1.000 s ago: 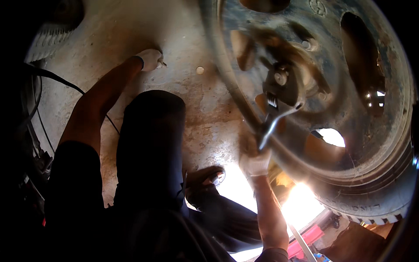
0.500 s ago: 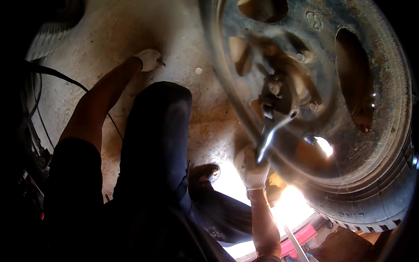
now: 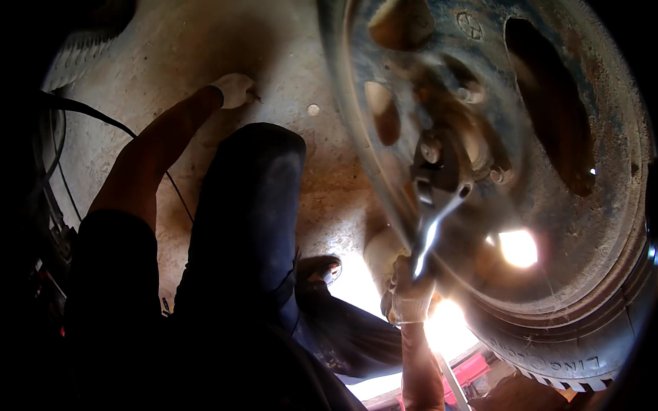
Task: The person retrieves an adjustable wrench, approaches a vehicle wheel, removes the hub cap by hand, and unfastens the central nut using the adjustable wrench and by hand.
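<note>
At the right stands a large, worn vehicle wheel [image 3: 603, 198] with oval openings and stud ends around its hub. My right hand [image 3: 410, 298], in a pale glove, is closed around the lower end of a shiny metal wrench [image 3: 428, 240]. The upper end of the wrench reaches the dark fitting near the hub, where the exact contact is blurred. My left hand [image 3: 235, 90], also gloved, is low over the concrete floor at the upper left. Its fingers are curled, and a small dark tip shows beyond them; what it is cannot be made out.
My bent knee [image 3: 264, 157] in dark trousers rises between my arms. A black cable [image 3: 103, 121] crosses at the left. The tyre [image 3: 548, 349] curves round the lower right, near a red object [image 3: 473, 370] and glaring light. A pale round spot [image 3: 313, 109] marks the floor.
The wheel has turned anticlockwise in the picture. My right hand and the lower end of the wrench have moved down and slightly right. My left hand has hardly moved.
</note>
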The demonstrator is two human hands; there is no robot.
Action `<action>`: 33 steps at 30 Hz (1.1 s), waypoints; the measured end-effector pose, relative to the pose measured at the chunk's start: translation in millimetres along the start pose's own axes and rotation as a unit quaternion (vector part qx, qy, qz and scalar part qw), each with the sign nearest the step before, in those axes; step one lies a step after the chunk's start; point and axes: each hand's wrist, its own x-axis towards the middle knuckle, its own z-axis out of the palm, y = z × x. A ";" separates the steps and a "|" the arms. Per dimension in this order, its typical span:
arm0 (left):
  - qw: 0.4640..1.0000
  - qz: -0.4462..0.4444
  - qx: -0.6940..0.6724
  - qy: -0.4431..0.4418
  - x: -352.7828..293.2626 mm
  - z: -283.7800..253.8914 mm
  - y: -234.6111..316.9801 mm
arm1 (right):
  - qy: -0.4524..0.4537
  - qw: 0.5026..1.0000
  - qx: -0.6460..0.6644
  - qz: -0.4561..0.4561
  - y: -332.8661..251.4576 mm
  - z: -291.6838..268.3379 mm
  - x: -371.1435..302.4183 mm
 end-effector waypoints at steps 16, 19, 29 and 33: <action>0.998 -0.066 -0.018 -0.007 -12.1 2.4 22.3 | 0.047 0.966 0.169 -0.188 56.7 139.5 89.9; 0.999 -0.047 -0.002 -0.002 -3.2 3.9 25.9 | 0.064 0.960 0.177 -0.207 38.2 140.5 95.0; 0.998 -0.017 -0.033 0.059 -7.6 14.7 18.7 | 0.041 0.948 0.287 -0.131 30.4 151.1 94.3; 0.992 0.034 -0.050 0.111 -10.1 30.6 6.4 | 0.060 0.954 0.278 -0.098 27.7 149.5 89.2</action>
